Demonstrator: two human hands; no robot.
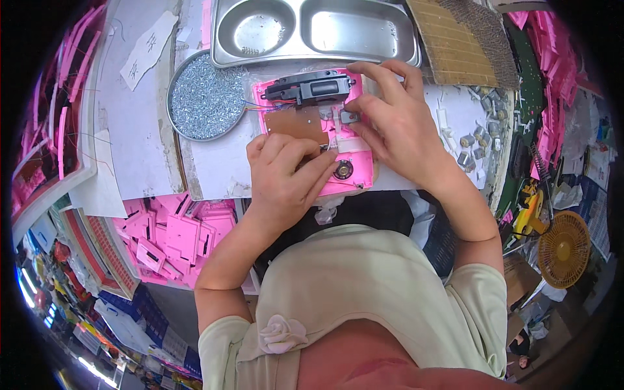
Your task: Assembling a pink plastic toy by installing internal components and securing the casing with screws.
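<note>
Right hand [394,120] gripping grey block [350,117] lying to its left in pink case [359,160]; left hand [283,174] sitting farther off, hold unclear.

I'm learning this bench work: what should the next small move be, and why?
Probably press the small grey block gently into the pink shell with the right hand: that hand is at the block, whose full seating is unclear, and the left hand lies over the near edge of the brown board.
</note>
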